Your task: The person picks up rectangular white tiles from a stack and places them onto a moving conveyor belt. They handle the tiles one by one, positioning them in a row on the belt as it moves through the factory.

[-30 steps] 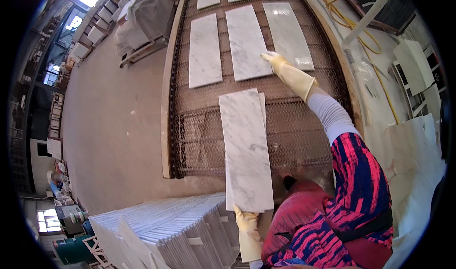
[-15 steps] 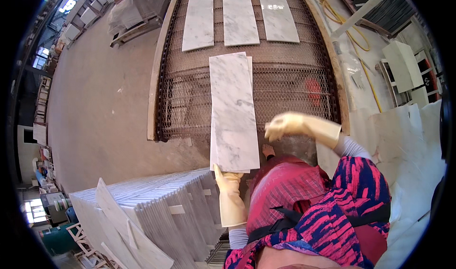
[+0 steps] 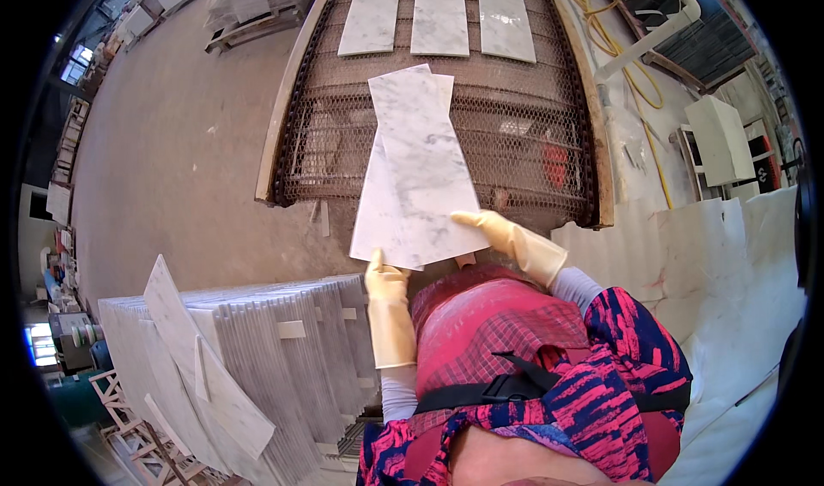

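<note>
Two long white marble tiles with grey veining lie one over the other, crossed in a narrow X. My left hand (image 3: 388,295), in a cream rubber glove, grips the near edge of the lower tile (image 3: 371,207), thumb on top and fingers underneath. My right hand (image 3: 506,235), gloved alike, is closed on the right edge of the upper tile (image 3: 425,164) near its near corner. The far ends of both tiles reach over a wire-mesh conveyor belt (image 3: 515,112); whether they touch it I cannot tell.
Farther up the belt lie more marble tiles (image 3: 439,14) in a row. A wooden rail (image 3: 602,185) edges the belt. Closely packed upright tiles (image 3: 292,340) stand at my left, with a loose tile (image 3: 206,357) leaning on them. A yellow hose (image 3: 639,82) runs along the right floor.
My right hand has come to the upper tile and gripped its edge. The tiles have fanned from nearly aligned to crossed. The tiles on the belt appear farther up in view.
</note>
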### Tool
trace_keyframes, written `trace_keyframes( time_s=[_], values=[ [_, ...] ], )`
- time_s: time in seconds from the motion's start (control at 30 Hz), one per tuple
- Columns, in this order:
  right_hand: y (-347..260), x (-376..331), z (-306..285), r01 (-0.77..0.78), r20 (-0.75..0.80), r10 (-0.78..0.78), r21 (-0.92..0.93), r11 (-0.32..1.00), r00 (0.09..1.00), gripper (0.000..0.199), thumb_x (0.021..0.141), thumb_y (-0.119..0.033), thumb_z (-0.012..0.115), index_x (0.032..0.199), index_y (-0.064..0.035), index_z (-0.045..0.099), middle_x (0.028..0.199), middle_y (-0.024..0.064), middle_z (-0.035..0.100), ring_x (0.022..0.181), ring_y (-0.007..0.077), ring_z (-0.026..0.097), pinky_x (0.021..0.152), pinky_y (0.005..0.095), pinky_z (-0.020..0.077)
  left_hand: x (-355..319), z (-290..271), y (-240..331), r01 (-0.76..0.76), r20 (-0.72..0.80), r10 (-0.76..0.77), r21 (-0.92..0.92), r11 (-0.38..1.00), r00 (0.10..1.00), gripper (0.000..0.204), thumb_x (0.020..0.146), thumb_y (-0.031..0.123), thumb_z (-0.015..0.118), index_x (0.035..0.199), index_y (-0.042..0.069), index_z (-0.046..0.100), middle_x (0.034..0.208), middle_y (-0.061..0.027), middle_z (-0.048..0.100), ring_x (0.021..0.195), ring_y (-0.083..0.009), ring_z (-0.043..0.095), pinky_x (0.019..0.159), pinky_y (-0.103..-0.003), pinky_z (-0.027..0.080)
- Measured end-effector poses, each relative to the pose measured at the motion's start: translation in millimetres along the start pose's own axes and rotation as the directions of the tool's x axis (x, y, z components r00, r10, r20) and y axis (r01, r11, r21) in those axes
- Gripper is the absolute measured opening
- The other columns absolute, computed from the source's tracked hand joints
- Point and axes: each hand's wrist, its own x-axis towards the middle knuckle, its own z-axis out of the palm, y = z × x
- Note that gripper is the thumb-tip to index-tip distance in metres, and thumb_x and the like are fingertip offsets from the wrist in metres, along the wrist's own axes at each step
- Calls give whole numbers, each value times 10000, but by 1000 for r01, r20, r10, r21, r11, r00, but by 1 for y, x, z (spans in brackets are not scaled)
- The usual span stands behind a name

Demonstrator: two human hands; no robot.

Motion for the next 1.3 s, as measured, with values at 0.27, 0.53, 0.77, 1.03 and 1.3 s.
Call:
trace_keyframes(
  time_s=[0.27, 0.53, 0.77, 1.03, 1.3],
  values=[
    [-13, -40, -13, 13, 14, -16, 206, 979, 1000, 454, 982, -250, 677, 1324, 43, 616, 1245, 165, 703, 1063, 267, 717, 963, 398, 564, 42, -47, 43, -2, -104, 5, 27, 1000, 995, 475, 1005, 378, 632, 1309, 15, 597, 1285, -143, 661, 1145, -318, 648, 956, -558, 532],
    [-36, -57, 22, 91, -19, -90, 150, 984, 996, 463, 950, -198, 709, 1319, 63, 607, 1213, 181, 707, 1044, 279, 719, 945, 401, 572, 39, -25, 22, -57, 191, 58, -15, 998, 980, 538, 970, 282, 664, 1394, -27, 545, 1356, -186, 625, 1229, -368, 612, 1069, -519, 481],
    [-70, -101, 48, 193, -111, -184, 80, 978, 977, 495, 927, -172, 715, 1319, 98, 581, 1189, 198, 708, 1006, 274, 725, 913, 386, 578, 3, 26, 14, -205, 151, 234, -183, 961, 961, 469, 948, 82, 671, 1379, -55, 546, 1341, -197, 623, 1218, -328, 629, 1062, -476, 514],
    [-54, -119, 16, 253, -272, -255, -44, 966, 928, 378, 921, -180, 742, 1206, 56, 666, 1065, 146, 742, 878, 212, 734, 798, 336, 587, -57, 67, 65, -405, 111, 414, -98, 909, 903, 447, 943, 58, 641, 1340, -125, 549, 1310, -202, 639, 1179, -321, 654, 1028, -441, 535],
    [-51, -115, 20, 248, -263, -240, -2, 969, 935, 388, 915, -197, 749, 1187, 67, 666, 1037, 143, 741, 843, 211, 732, 766, 334, 589, -17, 33, 91, -505, 157, 508, -61, 861, 847, 425, 945, 52, 620, 1319, -140, 560, 1328, -211, 624, 1189, -319, 644, 1055, -436, 521]
  ],
)
